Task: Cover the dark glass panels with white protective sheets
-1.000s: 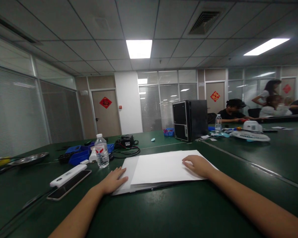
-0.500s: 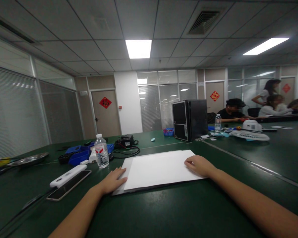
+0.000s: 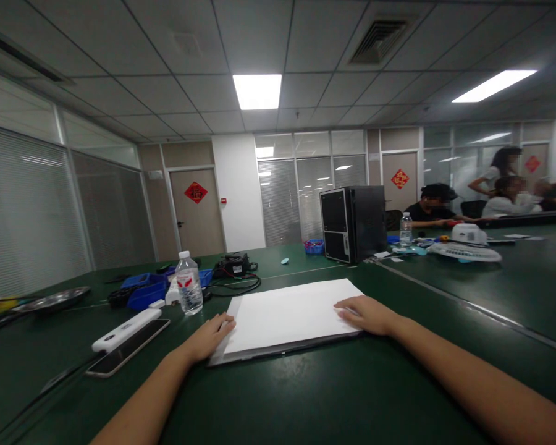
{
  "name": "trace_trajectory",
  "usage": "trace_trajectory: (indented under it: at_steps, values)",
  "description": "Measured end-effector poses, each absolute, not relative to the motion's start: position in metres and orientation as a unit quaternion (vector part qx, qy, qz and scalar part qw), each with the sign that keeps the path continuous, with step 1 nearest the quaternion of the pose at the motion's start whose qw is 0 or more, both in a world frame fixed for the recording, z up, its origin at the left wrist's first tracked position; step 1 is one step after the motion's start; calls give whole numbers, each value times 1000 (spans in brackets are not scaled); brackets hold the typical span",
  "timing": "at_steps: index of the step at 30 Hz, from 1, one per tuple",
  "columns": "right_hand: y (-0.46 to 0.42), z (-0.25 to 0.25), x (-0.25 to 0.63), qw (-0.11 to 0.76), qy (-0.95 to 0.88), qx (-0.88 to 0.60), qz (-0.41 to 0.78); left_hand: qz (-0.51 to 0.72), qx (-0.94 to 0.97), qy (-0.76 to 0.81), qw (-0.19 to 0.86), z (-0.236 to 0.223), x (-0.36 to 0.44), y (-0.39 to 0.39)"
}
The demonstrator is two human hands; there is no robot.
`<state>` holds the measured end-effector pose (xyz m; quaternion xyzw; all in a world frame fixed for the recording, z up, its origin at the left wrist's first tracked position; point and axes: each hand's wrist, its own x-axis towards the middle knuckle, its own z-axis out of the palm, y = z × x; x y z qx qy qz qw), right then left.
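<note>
A white sheet of paper [image 3: 287, 315] lies on a thin, flat, dark-edged grey board [image 3: 220, 357], whose left margin and front edge show beyond the sheet. My left hand [image 3: 210, 337] rests at the left end, fingers stretched over the board's margin and its fingertips at the sheet's left edge. On the right side, my right hand [image 3: 368, 314] lies on the sheet with its fingers extended and pointing left. Both hands are open, and neither grips anything that I can see. The sheet's near right corner is partly hidden by my right hand.
Left of the board stand a water bottle [image 3: 188, 284], a white power strip [image 3: 127, 330] and a phone [image 3: 128, 348]. Blue bins [image 3: 147, 293] and a black adapter [image 3: 234, 266] sit behind. A black computer case [image 3: 354, 222] stands farther back. People sit across at right.
My right hand has slid a little to the left, its fingers now straighter. The sheet's right edge has shifted left with it, and more of the board's dark front edge shows.
</note>
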<state>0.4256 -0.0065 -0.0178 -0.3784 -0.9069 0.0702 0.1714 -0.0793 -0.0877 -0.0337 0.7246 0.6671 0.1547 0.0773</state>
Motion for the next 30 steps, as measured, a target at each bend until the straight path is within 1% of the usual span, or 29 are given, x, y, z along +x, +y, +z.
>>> trace_trajectory:
  at_steps: [6,11,15,30]
  values:
    - [-10,-18,420,168,-908,-378,67,159,724,665,92,-32,-78,-90]
    - [7,-26,427,182,-853,-489,17,143,721,672,92,-32,-78,-90]
    - [19,-34,437,168,-815,-555,3,136,720,674,94,-35,-79,-85]
    - [14,-32,431,155,-831,-534,22,135,726,668,89,-36,-78,-86]
